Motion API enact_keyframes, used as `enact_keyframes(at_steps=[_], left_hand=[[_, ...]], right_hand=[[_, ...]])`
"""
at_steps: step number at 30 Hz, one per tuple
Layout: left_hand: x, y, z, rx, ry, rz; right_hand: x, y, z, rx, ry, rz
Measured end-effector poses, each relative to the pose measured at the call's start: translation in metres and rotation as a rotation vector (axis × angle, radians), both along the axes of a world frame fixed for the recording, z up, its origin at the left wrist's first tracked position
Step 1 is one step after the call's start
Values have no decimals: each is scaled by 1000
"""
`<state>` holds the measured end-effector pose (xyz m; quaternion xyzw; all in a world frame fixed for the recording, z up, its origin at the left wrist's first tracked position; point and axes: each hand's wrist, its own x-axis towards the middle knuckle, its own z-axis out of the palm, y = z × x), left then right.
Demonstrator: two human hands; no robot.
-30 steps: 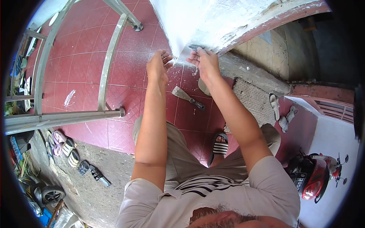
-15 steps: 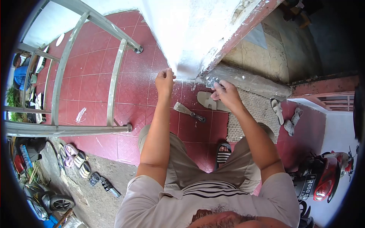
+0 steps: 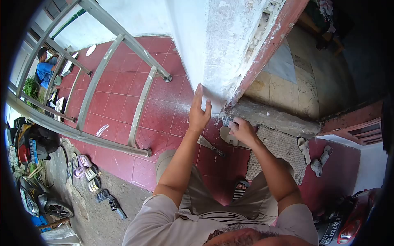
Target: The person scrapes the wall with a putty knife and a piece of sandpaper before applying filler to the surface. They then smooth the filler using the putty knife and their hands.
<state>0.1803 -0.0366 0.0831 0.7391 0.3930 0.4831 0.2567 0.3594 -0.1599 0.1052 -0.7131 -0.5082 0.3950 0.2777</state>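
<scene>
My left hand (image 3: 200, 112) is open, fingers stretched upward at the white wall corner (image 3: 209, 78), with the fingertips overlapping its lower part. Low by the doorway base, my right hand (image 3: 243, 131) is closed with its fingers pinched on a small grey patterned sheet (image 3: 226, 120), whose material I cannot tell. White dust lies on the red tiles around the foot of the wall. Between my forearms, a putty knife (image 3: 211, 146) with a pale blade and dark handle rests on the floor. A beige slipper (image 3: 227, 135) lies just below my right hand, partly covered by it.
A metal ladder (image 3: 94, 78) stands at the left on red tiles (image 3: 119, 92). Right of my hands are a raised doorway sill (image 3: 279, 115), a woven mat (image 3: 269, 149) and sandals (image 3: 303, 149). A person in blue (image 3: 44, 71) sits far left. Motorcycles (image 3: 45, 201) are parked at the sides.
The view has tilted toward the wall. My left hand has gone from closed fingers to stretched ones against the wall corner. My right hand remains low with the grey sheet.
</scene>
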Motion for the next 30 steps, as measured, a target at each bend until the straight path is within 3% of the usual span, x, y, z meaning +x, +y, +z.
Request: enact_keyframes(at_steps=[7, 9, 30], left_hand=[[18, -1, 1, 68, 61, 90], [21, -2, -1, 86, 53, 110], [23, 1, 0, -8, -124, 143]], right_hand=[[21, -4, -6, -37, -57, -11], [22, -6, -8, -17, -276, 34], [46, -10, -36, -42, -245, 96]])
